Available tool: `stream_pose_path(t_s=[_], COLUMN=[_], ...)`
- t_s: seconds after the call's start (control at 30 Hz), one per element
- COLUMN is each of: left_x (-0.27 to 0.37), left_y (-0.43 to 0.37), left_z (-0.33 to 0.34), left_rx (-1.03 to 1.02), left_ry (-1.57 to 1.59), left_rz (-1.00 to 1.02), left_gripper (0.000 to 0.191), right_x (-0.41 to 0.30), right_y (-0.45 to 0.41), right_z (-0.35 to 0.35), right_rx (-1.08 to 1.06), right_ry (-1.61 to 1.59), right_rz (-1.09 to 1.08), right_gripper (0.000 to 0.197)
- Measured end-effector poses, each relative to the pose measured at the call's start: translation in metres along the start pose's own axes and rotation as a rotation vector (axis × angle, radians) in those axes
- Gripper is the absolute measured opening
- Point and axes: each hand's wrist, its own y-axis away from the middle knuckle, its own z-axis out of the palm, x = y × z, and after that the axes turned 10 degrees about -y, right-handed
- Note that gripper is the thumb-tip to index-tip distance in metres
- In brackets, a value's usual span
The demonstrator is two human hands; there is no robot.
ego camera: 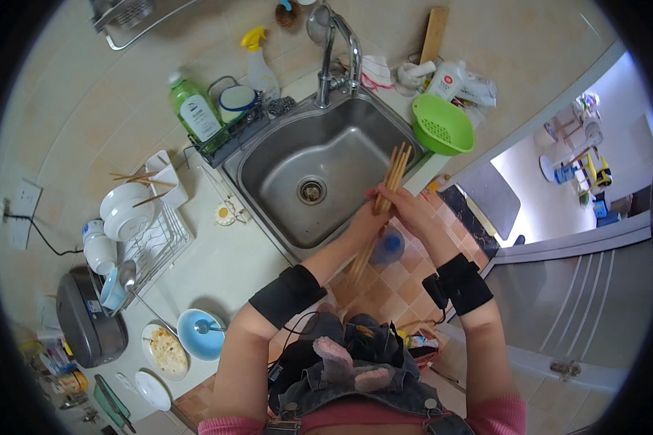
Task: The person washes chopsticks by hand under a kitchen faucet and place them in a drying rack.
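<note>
A bundle of several wooden chopsticks (396, 168) is held in both my hands, over the right front edge of the stainless steel sink (337, 149). My left hand (371, 218) wraps the middle of the bundle from below. Close against it, my right hand (405, 209) grips the same sticks just above. One end of the bundle points toward the green plastic basket (443, 125); the other end sticks out over the tiled floor and looks blurred. The sink's basin holds no dishes, and its drain (311, 190) is visible. A chrome faucet (326, 81) rises behind it.
Left of the sink, a wire dish rack (160, 244) holds white bowls (130, 212) and a chopstick holder (168, 179). A blue bowl (198, 340) and a soiled plate (165, 352) lie at the counter's front. A green soap bottle (196, 114) stands by the wall.
</note>
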Motion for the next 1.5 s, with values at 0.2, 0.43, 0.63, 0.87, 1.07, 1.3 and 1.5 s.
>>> stream_pose_path(t_s=[0.2,0.43,0.63,0.87,1.07,1.3,1.5], left_x=[0.004,0.012,0.007,-0.02,-0.099,-0.217,-0.268], left_y=[-0.011,0.0,0.002,-0.063,-0.105,-0.134,-0.142], left_z=[-0.032,-0.081,-0.068,0.039,0.137,0.155,0.138], left_rx=[0.097,0.314,0.162,-0.201,-0.442,-0.295,-0.174], left_ry=[-0.42,-0.657,-0.912,-0.915,-0.805,-0.89,-0.776], left_rz=[0.083,-0.075,-0.072,-0.065,-0.14,-0.338,-0.758], left_gripper=[0.028,0.037,0.038,0.034,0.028,0.034,0.032], right_x=[0.011,0.029,0.149,0.218,0.282,0.349,0.422], right_y=[-0.029,-0.023,0.027,0.037,0.029,0.003,-0.033], right_z=[0.005,-0.043,-0.2,-0.256,-0.305,-0.321,-0.314], right_rx=[-0.02,0.33,0.923,0.69,0.417,0.365,0.452], right_ry=[-0.018,-0.23,0.114,0.032,0.637,0.681,0.819], right_rz=[0.013,-0.148,-0.186,0.288,0.399,0.443,0.128], right_gripper=[0.034,0.027,0.036,0.033,0.025,0.023,0.041])
